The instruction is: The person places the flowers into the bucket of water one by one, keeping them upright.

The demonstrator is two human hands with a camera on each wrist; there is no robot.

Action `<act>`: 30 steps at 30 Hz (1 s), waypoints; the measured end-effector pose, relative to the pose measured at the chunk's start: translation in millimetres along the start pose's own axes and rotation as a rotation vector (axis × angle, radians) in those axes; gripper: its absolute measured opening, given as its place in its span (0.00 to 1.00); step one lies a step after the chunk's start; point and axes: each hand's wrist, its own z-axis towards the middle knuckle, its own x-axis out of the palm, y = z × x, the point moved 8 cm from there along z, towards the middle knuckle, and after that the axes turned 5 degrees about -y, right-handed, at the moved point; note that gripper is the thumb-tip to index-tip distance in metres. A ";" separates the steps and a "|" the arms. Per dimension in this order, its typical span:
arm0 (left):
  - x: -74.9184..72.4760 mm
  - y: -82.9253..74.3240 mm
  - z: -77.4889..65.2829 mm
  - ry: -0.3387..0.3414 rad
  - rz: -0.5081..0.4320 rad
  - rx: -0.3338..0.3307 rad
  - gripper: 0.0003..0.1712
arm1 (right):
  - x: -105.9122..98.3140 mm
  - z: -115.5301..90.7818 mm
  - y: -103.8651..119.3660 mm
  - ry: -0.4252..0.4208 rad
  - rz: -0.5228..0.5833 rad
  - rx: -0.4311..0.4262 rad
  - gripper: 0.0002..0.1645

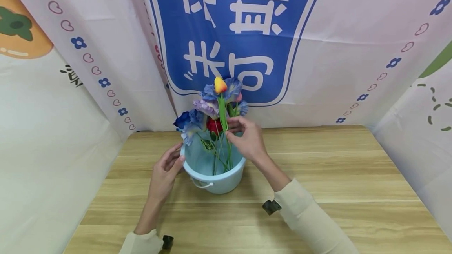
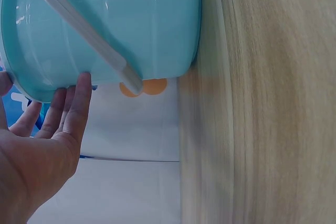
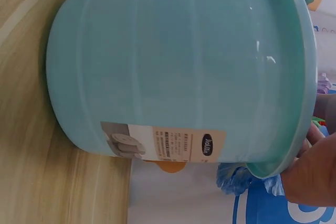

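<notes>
A light blue bucket (image 1: pixel 231 183) stands upright on the table with several artificial flowers inside it. My left hand (image 1: pixel 166 173) rests against the bucket's left side, thumb at the rim and fairly straight fingers (image 2: pixel 79 106) touching the wall. Over the bucket's right side, my right hand (image 1: pixel 247 138) pinches the green stem and leaf of a yellow-orange tulip (image 1: pixel 220 85). Around that tulip are blue flowers (image 1: pixel 190 122), a lilac flower (image 1: pixel 207 107) and a red rose (image 1: pixel 214 125). From the right wrist, the bucket rim hides part of my right hand (image 3: pixel 312 174).
The wood-grain table (image 1: pixel 318 175) extends to both sides of the bucket. Behind it hangs a printed cloth (image 1: pixel 318 69) with a blue panel. A white handle (image 1: pixel 203 184) hangs on the bucket's near side, and a paper label (image 3: pixel 163 142) is stuck on its wall.
</notes>
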 end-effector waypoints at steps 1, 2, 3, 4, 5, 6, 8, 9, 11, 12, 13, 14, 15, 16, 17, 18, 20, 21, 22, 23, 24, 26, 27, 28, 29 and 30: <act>-0.2 -0.1 0.1 -0.001 0.001 0.002 0.28 | 0.4 -0.5 -0.4 0.000 -0.006 0.003 0.20; -0.3 -0.1 0.1 -0.001 0.000 0.005 0.28 | 0.8 -1.0 -0.7 0.000 -0.012 0.007 0.21; -0.5 0.1 0.3 -0.002 -0.002 0.007 0.28 | 1.1 -1.3 -0.7 0.002 -0.017 0.010 0.21; -0.6 0.2 0.4 -0.003 -0.003 0.010 0.28 | 1.2 -1.7 -0.6 0.004 -0.022 0.012 0.21; -0.7 0.4 0.6 -0.003 -0.004 0.011 0.28 | 1.1 -2.1 -0.5 0.006 -0.027 0.017 0.21; -0.8 0.6 0.8 -0.004 -0.007 0.013 0.28 | 0.6 -2.5 -0.1 0.008 -0.032 0.020 0.22; -0.9 1.0 1.1 -0.004 -0.009 0.016 0.28 | -1.3 -3.3 0.1 0.012 -0.044 0.031 0.23; -0.8 1.3 1.2 -0.003 -0.010 0.017 0.28 | -2.8 -3.7 0.0 0.013 -0.048 0.039 0.23; -0.9 1.5 1.5 -0.002 -0.013 0.017 0.28 | -6.5 -4.6 0.0 0.013 -0.058 0.051 0.24; -0.8 1.7 1.5 -0.002 -0.014 0.016 0.28 | -8.8 -4.9 -0.4 0.013 -0.065 0.056 0.24; -0.7 1.9 1.5 -0.003 -0.013 0.015 0.28 | -11.1 -5.4 -0.7 0.013 -0.069 0.062 0.25; -0.6 2.0 1.5 -0.003 -0.013 0.013 0.28 | -13.6 -5.7 -1.3 0.013 -0.069 0.066 0.25; -0.7 2.2 1.5 -0.004 -0.011 0.012 0.28 | -16.3 -6.2 -1.9 0.011 -0.070 0.070 0.25; -0.7 2.2 1.5 -0.005 -0.009 0.011 0.28 | -19.0 -6.7 -2.5 0.010 -0.067 0.072 0.25; -0.7 2.1 1.5 -0.007 -0.006 0.011 0.28 | -21.9 -7.2 -2.8 0.007 -0.059 0.072 0.26; -0.6 2.1 1.5 -0.008 -0.004 0.013 0.28 | -24.7 -7.9 -3.7 0.006 -0.052 0.072 0.26; -0.5 2.0 1.5 -0.009 -0.001 0.015 0.28 | -30.0 -8.9 -5.5 0.001 -0.025 0.065 0.26; -0.5 2.0 1.5 -0.009 -0.001 0.016 0.28 | -32.7 -9.8 -6.2 0.000 -0.014 0.061 0.27; -0.5 1.8 1.4 -0.008 0.001 0.015 0.28 | -35.4 -10.9 -6.9 -0.001 -0.007 0.060 0.27; -0.5 1.6 1.3 -0.008 0.002 0.015 0.28 | -38.4 -12.0 -7.8 -0.004 -0.003 0.060 0.26; -0.5 1.4 1.1 -0.008 0.004 0.014 0.28 | -41.6 -13.2 -9.0 -0.009 0.000 0.060 0.26; -0.5 0.9 0.8 -0.008 0.007 0.012 0.28 | -48.6 -15.7 -10.8 -0.018 0.000 0.063 0.26; -0.5 0.6 0.7 -0.007 0.007 0.012 0.28 | -52.6 -17.2 -12.0 -0.024 -0.007 0.066 0.26; -0.4 0.3 0.6 -0.008 0.007 0.012 0.28 | -56.5 -18.4 -13.7 -0.031 -0.015 0.069 0.26; -0.4 0.1 0.6 -0.008 0.003 0.013 0.28 | -60.5 -19.5 -15.4 -0.037 -0.022 0.069 0.25; -0.3 0.0 0.7 -0.008 0.001 0.014 0.28 | -64.5 -20.5 -17.3 -0.041 -0.026 0.070 0.26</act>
